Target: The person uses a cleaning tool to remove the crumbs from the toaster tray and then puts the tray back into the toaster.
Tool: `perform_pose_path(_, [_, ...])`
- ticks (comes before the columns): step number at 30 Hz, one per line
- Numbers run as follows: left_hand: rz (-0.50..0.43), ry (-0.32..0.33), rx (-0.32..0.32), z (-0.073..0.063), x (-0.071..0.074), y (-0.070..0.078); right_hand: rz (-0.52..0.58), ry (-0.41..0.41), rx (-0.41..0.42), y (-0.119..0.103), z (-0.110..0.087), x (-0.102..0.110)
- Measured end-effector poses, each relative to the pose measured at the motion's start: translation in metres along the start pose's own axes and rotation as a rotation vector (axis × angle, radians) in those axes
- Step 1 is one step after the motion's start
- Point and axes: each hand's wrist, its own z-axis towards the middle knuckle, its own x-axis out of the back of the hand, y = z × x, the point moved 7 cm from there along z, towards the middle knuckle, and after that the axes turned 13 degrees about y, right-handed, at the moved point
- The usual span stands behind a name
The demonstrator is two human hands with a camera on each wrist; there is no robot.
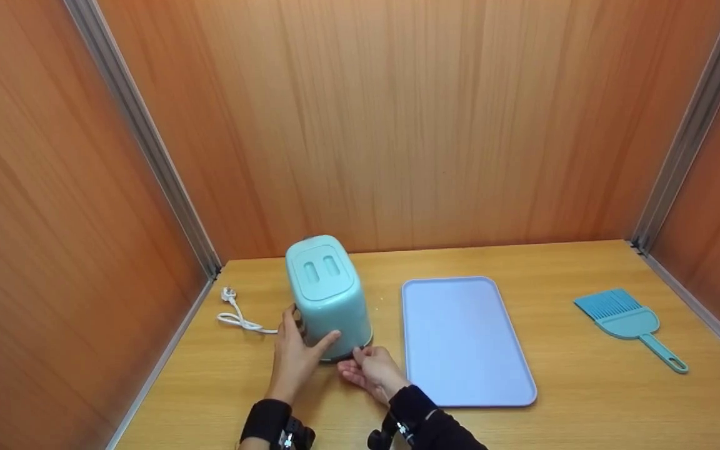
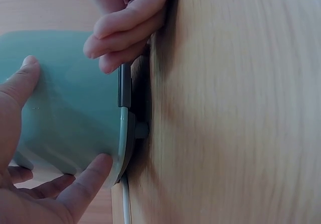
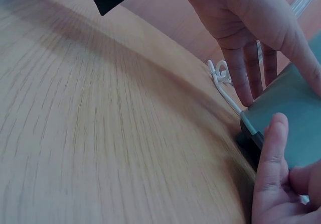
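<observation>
Head view: You work at a yellow wood-grain table (image 1: 597,406) enclosed on three sides by orange-brown panels (image 1: 429,125), with grey metal strips (image 1: 149,137) running down the corners. A pale green toaster (image 1: 330,297) stands on the left half, a few light specks on the wood beside it. Your left hand (image 1: 297,356) grips its near left corner; your right hand (image 1: 375,372) is at its near lower edge. A white cord (image 1: 250,325) lies looped to the left, while a lilac tray (image 1: 454,337) and, farther right, a teal brush (image 1: 626,322) lie flat.

Left wrist view: Your left thumb and fingers clasp the toaster's body. A small foot (image 2: 142,129) shows under its dark base, against the pale grain. Your right fingers cluster by that base; whether they pinch it, you cannot tell.

Right wrist view: Bare tabletop sweeps across the left, the cord trailing over it toward the base.
</observation>
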Motion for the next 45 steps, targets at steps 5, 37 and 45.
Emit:
perform_pose_path(5, [-0.003,0.001,-0.003,0.0000,0.0003,0.0003,-0.007,-0.006,0.004,0.0007,-0.0005,-0.0006])
perform_pose_path(37, [-0.009,0.020,-0.015,-0.0011,-0.0006,0.0013,-0.091,-0.001,0.023,-0.0005,-0.0035,0.0011])
perform_pose_path(45, [-0.013,0.000,-0.004,-0.0002,-0.0004,0.0002,-0.102,0.000,0.026,-0.0008,-0.0040,0.0008])
